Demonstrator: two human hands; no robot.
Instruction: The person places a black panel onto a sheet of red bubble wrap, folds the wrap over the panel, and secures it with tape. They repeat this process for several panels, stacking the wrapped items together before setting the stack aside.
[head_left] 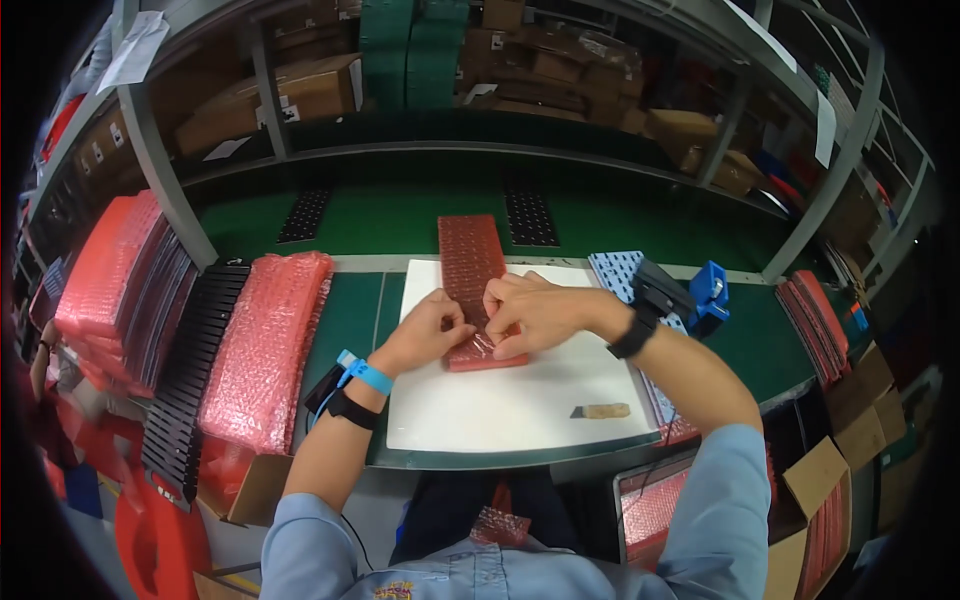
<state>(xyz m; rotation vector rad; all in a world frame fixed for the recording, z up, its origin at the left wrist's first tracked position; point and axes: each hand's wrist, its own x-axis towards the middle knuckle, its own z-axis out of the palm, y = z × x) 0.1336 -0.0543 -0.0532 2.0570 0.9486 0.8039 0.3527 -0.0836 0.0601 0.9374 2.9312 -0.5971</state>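
Observation:
A long red bubble-wrap pouch (470, 262) lies lengthwise on a white board (425, 415) before me, with something dark showing through it. My left hand (432, 330) is curled at the pouch's left edge, its thumb and finger pinching there. Over the near right part, my right hand (530, 312) is bent down, fingertips closed on the wrap. A shiny clear patch shows between the hands near the pouch's near end; whether it is tape I cannot tell. A utility knife (603, 411) with a tan handle rests on the board, right of the pouch.
Stacked pink bubble-wrap pouches (262, 350) and a black slotted rack (195, 375) stand at left. A blue tape dispenser (709, 292) sits at right. Two black perforated panels (530, 212) lie on the green surface beyond. Open cartons (818, 480) flank the bench below right.

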